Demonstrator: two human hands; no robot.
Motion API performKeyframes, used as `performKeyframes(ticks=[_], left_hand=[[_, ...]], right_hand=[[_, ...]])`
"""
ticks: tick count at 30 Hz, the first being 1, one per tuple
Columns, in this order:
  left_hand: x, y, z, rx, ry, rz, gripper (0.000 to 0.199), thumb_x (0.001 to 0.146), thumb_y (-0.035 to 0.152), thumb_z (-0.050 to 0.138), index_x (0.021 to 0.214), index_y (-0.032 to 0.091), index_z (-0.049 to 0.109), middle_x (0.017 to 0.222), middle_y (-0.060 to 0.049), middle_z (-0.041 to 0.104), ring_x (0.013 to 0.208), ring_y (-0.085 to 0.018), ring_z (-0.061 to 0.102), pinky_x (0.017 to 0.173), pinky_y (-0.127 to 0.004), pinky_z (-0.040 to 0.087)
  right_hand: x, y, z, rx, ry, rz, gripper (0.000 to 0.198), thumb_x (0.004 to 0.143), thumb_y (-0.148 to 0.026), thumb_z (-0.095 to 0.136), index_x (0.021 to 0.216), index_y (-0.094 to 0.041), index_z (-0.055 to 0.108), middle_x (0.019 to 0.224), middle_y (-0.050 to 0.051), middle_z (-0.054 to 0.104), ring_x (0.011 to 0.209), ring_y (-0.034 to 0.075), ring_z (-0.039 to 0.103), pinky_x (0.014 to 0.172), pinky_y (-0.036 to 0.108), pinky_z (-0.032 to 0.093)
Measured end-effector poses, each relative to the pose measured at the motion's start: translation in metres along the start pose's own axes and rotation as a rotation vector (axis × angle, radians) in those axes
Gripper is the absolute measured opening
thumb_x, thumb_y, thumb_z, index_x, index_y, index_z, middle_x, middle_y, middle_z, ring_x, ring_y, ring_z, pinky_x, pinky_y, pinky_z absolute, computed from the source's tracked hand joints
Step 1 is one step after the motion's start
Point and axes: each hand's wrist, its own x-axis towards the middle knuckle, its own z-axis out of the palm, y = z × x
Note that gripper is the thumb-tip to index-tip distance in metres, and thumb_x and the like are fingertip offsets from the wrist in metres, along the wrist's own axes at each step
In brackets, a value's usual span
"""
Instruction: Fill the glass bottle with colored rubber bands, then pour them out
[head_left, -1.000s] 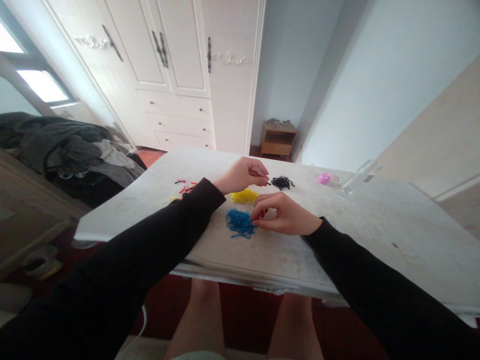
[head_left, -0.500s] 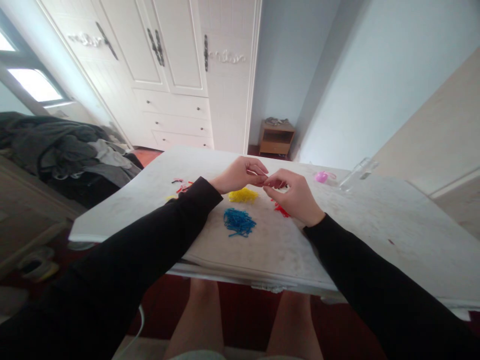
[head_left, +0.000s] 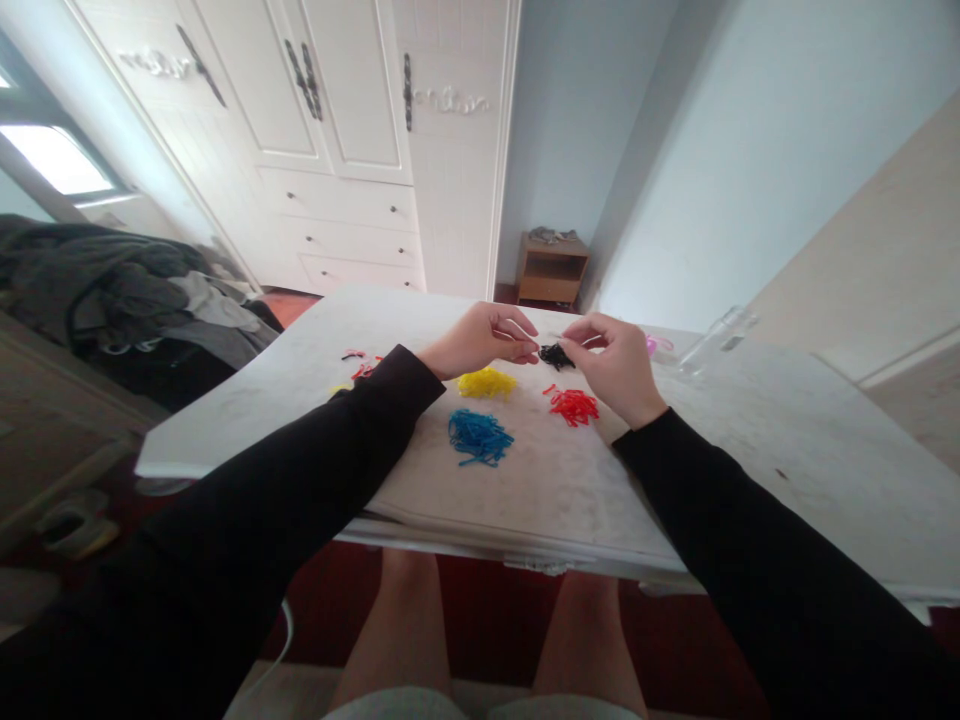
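A white panelled wardrobe (head_left: pixel 341 135) stands at eleven o'clock. A boxy brown wooden nightstand (head_left: pixel 551 286) sits at one.

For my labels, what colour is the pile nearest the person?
The pile is blue; head view.

Quantities on the desk (head_left: pixel 525 495): four single-colour piles of small bands, comprising one yellow pile (head_left: pixel 486 382), one blue pile (head_left: pixel 480 438), one red pile (head_left: pixel 574 406) and one black pile (head_left: pixel 555 357), plus one mixed-colour scatter (head_left: pixel 363 371); individual bands are too small to count. Also present: one left hand (head_left: pixel 484 338), one right hand (head_left: pixel 616 368), one clear bottle (head_left: pixel 712 342) and one pink object (head_left: pixel 660 345). Background units: one wardrobe (head_left: pixel 457 190) with four long door handles (head_left: pixel 408 92), three drawers (head_left: pixel 341 205) and six drawer knobs (head_left: pixel 393 209), and one nightstand (head_left: pixel 551 288).
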Motion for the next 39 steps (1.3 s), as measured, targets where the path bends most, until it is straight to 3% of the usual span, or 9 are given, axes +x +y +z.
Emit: performKeyframes(ticks=[3, 8, 14, 19, 24, 26, 28, 33, 39], left_hand=[[-0.001, 0.003, 0.0, 0.016, 0.024, -0.023, 0.033, 0.072, 0.023, 0.095, 0.089, 0.011, 0.069, 0.08, -0.008, 0.08, 0.08, -0.021, 0.081, 0.075, -0.031, 0.068], [-0.002, 0.005, 0.001, 0.039, 0.02, -0.055, 0.036, 0.071, 0.026, 0.095, 0.09, 0.012, 0.069, 0.08, -0.007, 0.08, 0.082, -0.022, 0.081, 0.064, -0.028, 0.066], [-0.002, 0.002, 0.001, 0.046, 0.013, -0.076, 0.036, 0.071, 0.028, 0.096, 0.09, 0.013, 0.069, 0.083, -0.008, 0.081, 0.083, -0.022, 0.081, 0.075, -0.035, 0.068], [-0.001, -0.001, 0.0, 0.021, -0.002, -0.064, 0.035, 0.071, 0.028, 0.096, 0.089, 0.012, 0.07, 0.082, -0.009, 0.081, 0.08, -0.021, 0.081, 0.077, -0.035, 0.068], [0.0, -0.003, -0.001, -0.028, -0.016, -0.042, 0.034, 0.07, 0.026, 0.097, 0.089, 0.011, 0.072, 0.085, -0.009, 0.082, 0.08, -0.02, 0.081, 0.085, -0.036, 0.067], [0.0, -0.004, -0.002, -0.04, -0.033, -0.042, 0.034, 0.071, 0.026, 0.096, 0.09, 0.011, 0.073, 0.089, -0.01, 0.083, 0.084, -0.021, 0.081, 0.089, -0.038, 0.066], [0.0, -0.005, -0.003, -0.054, -0.059, -0.05, 0.035, 0.072, 0.026, 0.096, 0.094, 0.011, 0.073, 0.093, -0.012, 0.083, 0.089, -0.021, 0.082, 0.094, -0.041, 0.065], [-0.001, -0.007, -0.004, -0.101, -0.126, -0.072, 0.042, 0.076, 0.028, 0.094, 0.108, 0.012, 0.072, 0.102, -0.014, 0.083, 0.098, -0.022, 0.081, 0.102, -0.043, 0.061], [-0.001, -0.008, -0.006, -0.105, -0.177, -0.068, 0.048, 0.078, 0.023, 0.091, 0.118, 0.014, 0.067, 0.111, -0.015, 0.082, 0.102, -0.023, 0.08, 0.106, -0.044, 0.059]], right_hand=[[0.011, 0.02, -0.011, -0.067, 0.104, 0.052, 0.002, 0.078, -0.019, 0.069, 0.079, -0.019, 0.071, 0.08, 0.005, 0.075, 0.072, 0.019, 0.067, 0.071, 0.035, 0.054], [0.019, 0.049, -0.015, -0.167, 0.093, 0.115, 0.003, 0.074, -0.017, 0.07, 0.076, -0.019, 0.069, 0.078, 0.005, 0.075, 0.071, 0.02, 0.066, 0.074, 0.036, 0.053], [0.017, 0.066, -0.012, -0.308, 0.038, 0.209, 0.009, 0.071, -0.013, 0.068, 0.078, -0.019, 0.071, 0.077, 0.005, 0.075, 0.074, 0.021, 0.067, 0.074, 0.034, 0.05], [0.016, 0.071, -0.009, -0.311, -0.062, 0.248, 0.0, 0.074, -0.019, 0.069, 0.074, -0.019, 0.069, 0.076, 0.005, 0.074, 0.073, 0.021, 0.066, 0.071, 0.033, 0.047], [0.019, 0.061, -0.008, -0.271, 0.034, 0.26, 0.009, 0.08, -0.018, 0.062, 0.072, -0.02, 0.066, 0.075, 0.005, 0.072, 0.071, 0.02, 0.063, 0.072, 0.035, 0.046], [0.019, 0.052, -0.009, -0.198, 0.055, 0.227, 0.009, 0.081, -0.021, 0.062, 0.074, -0.02, 0.067, 0.076, 0.004, 0.072, 0.071, 0.02, 0.063, 0.071, 0.035, 0.047], [0.017, 0.039, -0.008, -0.109, 0.04, 0.109, 0.01, 0.084, -0.024, 0.063, 0.076, -0.02, 0.068, 0.079, 0.004, 0.073, 0.075, 0.02, 0.065, 0.071, 0.034, 0.048], [0.004, 0.01, -0.001, 0.031, -0.092, -0.153, 0.013, 0.089, -0.027, 0.064, 0.079, -0.021, 0.071, 0.082, 0.003, 0.072, 0.078, 0.019, 0.065, 0.07, 0.033, 0.05], [-0.004, 0.004, 0.004, 0.081, -0.23, -0.297, 0.007, 0.09, -0.025, 0.072, 0.09, -0.021, 0.077, 0.089, 0.005, 0.071, 0.08, 0.018, 0.064, 0.071, 0.034, 0.05]])
